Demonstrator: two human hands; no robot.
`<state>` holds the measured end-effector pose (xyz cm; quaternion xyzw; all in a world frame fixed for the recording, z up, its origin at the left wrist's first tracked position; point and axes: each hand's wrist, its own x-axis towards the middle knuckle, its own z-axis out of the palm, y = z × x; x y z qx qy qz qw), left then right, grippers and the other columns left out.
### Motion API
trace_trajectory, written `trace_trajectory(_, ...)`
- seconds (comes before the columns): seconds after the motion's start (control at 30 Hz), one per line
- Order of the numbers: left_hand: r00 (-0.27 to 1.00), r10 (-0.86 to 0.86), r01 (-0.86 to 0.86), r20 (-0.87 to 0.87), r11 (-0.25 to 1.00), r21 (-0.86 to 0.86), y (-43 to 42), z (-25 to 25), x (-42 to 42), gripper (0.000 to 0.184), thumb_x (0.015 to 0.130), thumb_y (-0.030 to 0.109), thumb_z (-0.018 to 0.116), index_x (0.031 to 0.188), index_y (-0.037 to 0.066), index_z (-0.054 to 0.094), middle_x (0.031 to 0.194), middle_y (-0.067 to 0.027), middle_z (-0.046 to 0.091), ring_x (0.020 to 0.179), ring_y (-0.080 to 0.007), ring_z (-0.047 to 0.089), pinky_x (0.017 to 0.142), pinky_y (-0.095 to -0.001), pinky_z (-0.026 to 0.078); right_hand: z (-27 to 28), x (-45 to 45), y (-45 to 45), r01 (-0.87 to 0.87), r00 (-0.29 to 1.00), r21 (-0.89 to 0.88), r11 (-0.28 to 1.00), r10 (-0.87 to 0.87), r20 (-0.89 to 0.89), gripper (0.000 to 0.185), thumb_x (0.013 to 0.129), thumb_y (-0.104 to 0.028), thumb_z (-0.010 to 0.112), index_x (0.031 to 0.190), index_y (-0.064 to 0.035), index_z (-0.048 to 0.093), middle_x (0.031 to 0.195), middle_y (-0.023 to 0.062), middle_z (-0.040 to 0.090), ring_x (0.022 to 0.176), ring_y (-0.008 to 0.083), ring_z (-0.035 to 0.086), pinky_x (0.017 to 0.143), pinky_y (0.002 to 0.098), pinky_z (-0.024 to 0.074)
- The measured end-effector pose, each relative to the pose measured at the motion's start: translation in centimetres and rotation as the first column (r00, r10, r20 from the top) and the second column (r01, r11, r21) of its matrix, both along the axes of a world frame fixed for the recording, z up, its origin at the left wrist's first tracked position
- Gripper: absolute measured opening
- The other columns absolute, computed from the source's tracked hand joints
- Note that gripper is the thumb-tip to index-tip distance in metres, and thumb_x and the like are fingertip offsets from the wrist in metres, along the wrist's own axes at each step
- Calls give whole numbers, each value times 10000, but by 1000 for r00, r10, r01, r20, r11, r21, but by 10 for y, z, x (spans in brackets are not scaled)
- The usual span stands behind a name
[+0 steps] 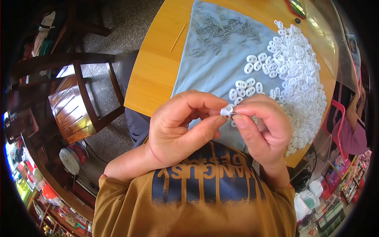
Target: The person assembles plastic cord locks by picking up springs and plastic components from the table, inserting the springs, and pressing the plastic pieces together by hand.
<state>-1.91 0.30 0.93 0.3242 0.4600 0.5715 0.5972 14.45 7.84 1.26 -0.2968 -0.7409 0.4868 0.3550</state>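
Close in front of my chest, my left hand (181, 128) pinches a small white plastic cord lock (226, 111) with two holes between thumb and forefinger. My right hand (265, 128) is closed on a thin metal spring (234, 113), held by thumb and fingertip against the side of the white piece. How deep the spring sits in it is hidden by the fingers. Several loose white pieces (250, 82) lie on the cloth just beyond my hands. To their right is a large heap of the same pieces (294, 75).
A light blue cloth (213, 75) covers part of the yellow wooden table (154, 59). Scattered metal springs (221, 31) lie at its far side. A thin wooden stick (178, 37) rests left of the cloth. A wooden chair (79, 98) stands at left; a person's purple sleeve (350, 136) shows at right.
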Motion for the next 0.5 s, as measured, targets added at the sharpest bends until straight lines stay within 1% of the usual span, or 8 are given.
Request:
trace_trajectory(0.03,999,-9,9,-32,1000,3,0,0,0,177,831,-62,591,992,-34,523,911,-110,608,674,-119,607,595,-216,514,0,0,0,-7,1000,-10,1000,7,-1,123,761,26,658,869,-5,610,744,92,625,635,196,595,571,272,460)
trace_trajectory(0.13,1000,-23,23,-6,999,33,-3,-4,-2,212,830,-52,602,1037,-39,558,970,-92,588,751,-96,603,643,-207,503,1,-1,-2,5,1000,-59,998,-5,-1,87,783,8,646,854,-4,597,740,91,617,625,193,582,566,273,455)
trace_trajectory(0.33,995,12,-7,-96,998,59,-2,-3,1,203,818,-54,613,1013,-24,567,899,-89,592,689,-96,608,607,-209,504,0,-3,-7,12,1000,-113,994,-16,-27,43,816,-10,615,842,-3,582,722,87,604,605,193,561,557,279,440)
trace_trajectory(0.43,980,28,-10,-199,996,94,0,-2,0,196,798,-57,631,984,-11,588,817,-83,597,633,-103,603,570,-213,487,0,-3,-6,-12,1000,-89,996,10,-18,42,819,-13,611,840,-2,577,717,88,602,599,196,555,555,282,436)
trace_trajectory(0.5,958,-4,53,-287,986,161,2,-3,-3,190,800,-95,598,972,-26,561,846,-105,579,626,-105,601,557,-198,488,0,-2,-5,-16,1000,-87,996,15,-12,42,818,-14,612,836,-3,575,715,88,601,594,196,552,550,283,434)
